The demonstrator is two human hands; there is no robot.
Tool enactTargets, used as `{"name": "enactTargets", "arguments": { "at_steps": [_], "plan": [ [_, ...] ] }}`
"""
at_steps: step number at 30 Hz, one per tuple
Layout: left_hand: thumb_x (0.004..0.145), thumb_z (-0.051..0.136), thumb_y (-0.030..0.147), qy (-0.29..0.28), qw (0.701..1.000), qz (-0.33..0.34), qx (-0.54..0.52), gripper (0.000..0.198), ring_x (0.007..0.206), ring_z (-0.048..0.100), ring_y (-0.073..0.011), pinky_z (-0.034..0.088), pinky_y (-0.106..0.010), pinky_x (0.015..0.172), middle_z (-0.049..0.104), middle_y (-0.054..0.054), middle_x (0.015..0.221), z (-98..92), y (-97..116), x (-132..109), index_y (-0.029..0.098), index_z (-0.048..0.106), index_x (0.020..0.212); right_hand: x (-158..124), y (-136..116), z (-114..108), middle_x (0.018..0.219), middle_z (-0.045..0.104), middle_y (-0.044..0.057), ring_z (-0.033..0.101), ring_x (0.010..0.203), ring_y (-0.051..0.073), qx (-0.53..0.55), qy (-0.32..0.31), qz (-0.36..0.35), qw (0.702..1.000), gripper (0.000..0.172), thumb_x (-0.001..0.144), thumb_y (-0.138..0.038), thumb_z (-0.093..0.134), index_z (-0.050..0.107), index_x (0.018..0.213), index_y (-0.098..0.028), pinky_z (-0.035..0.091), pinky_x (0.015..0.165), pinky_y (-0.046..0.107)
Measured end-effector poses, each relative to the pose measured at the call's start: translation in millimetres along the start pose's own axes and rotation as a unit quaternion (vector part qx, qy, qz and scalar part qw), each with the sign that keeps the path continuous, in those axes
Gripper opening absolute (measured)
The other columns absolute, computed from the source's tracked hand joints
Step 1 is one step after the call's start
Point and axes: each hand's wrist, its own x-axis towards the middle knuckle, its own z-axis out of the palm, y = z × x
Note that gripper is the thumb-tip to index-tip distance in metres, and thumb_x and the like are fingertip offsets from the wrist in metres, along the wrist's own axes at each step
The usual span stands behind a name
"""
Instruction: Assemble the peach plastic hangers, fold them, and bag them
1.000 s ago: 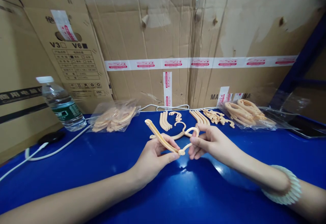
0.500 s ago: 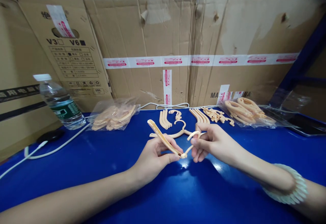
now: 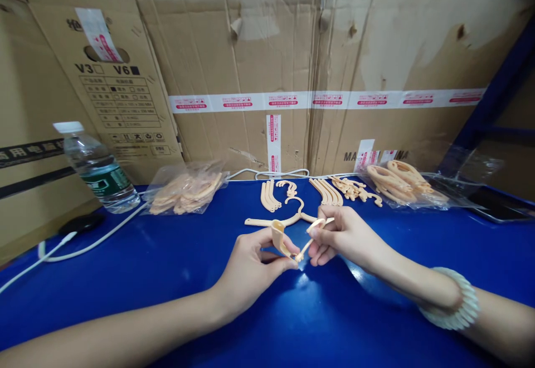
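Hanger arm [image 3: 278, 236], probably light and stiff, is suiting the joint-end pinch your left hand [image 3: 254, 261] is giving, your right hand [image 3: 345, 238] grasping the hook [image 3: 316, 224].

Hanger arm [image 3: 277, 236] smooth, probably plastic; tabletop [image 3: 309, 323] glossy.

Left hand [image 3: 256, 259] and right hand [image 3: 343, 235] nearly meet, fingers [image 3: 284, 266] pinched.
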Motion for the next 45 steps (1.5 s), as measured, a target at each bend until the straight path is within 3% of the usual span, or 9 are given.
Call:
{"name": "enactTargets", "arguments": {
  "at_steps": [14, 18, 28, 35, 39, 45],
  "plan": [
    [0.067, 0.076, 0.015, 0.032, 0.997, 0.009, 0.066, 0.008, 0.075, 0.070, -0.0193, 0.060, -0.028, 0.072, 0.074, -0.004, 0.079, -1.0, 1.8, 0.2, 0.015, 0.070, 0.072, 9.8, 4.1, 9.9, 0.048, 0.067, 0.000, 0.068, 0.044, 0.017, 0.020, 0.065, -0.018, 0.998, 0.026, 0.076, -0.015, 0.065, 0.040, 0.069, -0.021, 0.057, 0.042, 0.023],
    [0.068, 0.075, 0.016, 0.055, 0.996, 0.008, 0.066, 0.010, 0.077, 0.071, -0.0204, 0.059, -0.030, 0.073, 0.073, -0.005, 0.079, -2.4, 3.4, 3.0, 0.015, 0.066, 0.072, 9.6, 2.5, 9.7, 0.050, 0.068, 0.001, 0.069, 0.045, 0.017, 0.020, 0.079, -0.019, 0.997, 0.027, 0.078, -0.018, 0.067, 0.041, 0.070, -0.021, 0.058, 0.045, 0.024],
    [0.069, 0.077, 0.024, -0.009, 0.999, -0.031, 0.036, 0.014, 0.075, 0.069, -0.0199, 0.055, -0.029, 0.072, 0.073, -0.004, 0.076, -3.2, 5.1, 3.6, 0.015, 0.067, 0.074, 3.8, 1.3, 0.6, 0.053, 0.065, -0.002, 0.061, 0.045, 0.010, 0.002, -0.031, -0.081, 0.996, 0.033, 0.070, -0.039, 0.077, 0.052, 0.072, -0.018, 0.053, 0.047, 0.021],
    [0.067, 0.079, 0.026, -0.001, 0.999, -0.035, 0.000, 0.017, 0.078, 0.069, -0.0208, 0.054, -0.032, 0.079, 0.073, -0.004, 0.078, -3.8, 3.9, 5.9, 0.015, 0.067, 0.072, 3.3, 12.9, 13.4, 0.072, 0.067, 0.002, 0.062, 0.066, 0.014, 0.027, -0.045, -0.103, 0.993, 0.035, 0.058, -0.040, 0.085, 0.066, 0.072, -0.015, 0.054, 0.052, 0.022],
    [0.066, 0.080, 0.024, 0.012, 0.999, -0.031, -0.024, 0.019, 0.078, 0.069, -0.0193, 0.054, -0.031, 0.077, 0.074, -0.003, 0.081, -3.6, 6.0, 5.6, 0.016, 0.067, 0.077, 4.4, 13.1, 11.3, 0.071, 0.067, 0.001, 0.062, 0.062, 0.012, 0.058, -0.039, -0.118, 0.990, 0.034, 0.059, -0.040, 0.085, 0.066, 0.071, -0.014, 0.055, 0.056, 0.023],
    [0.066, 0.080, 0.024, 0.033, 0.997, -0.045, -0.061, 0.020, 0.081, 0.069, -0.0203, 0.054, -0.032, 0.079, 0.073, -0.002, 0.083, -5.5, 6.5, 4.6, 0.017, 0.066, 0.079, 2.1, 9.7, 4.7, 0.075, 0.066, 0.001, 0.066, 0.073, 0.015, 0.093, -0.073, -0.101, 0.988, 0.034, 0.066, -0.043, 0.082, 0.065, 0.077, -0.015, 0.058, 0.062, 0.026]
  ]
}}
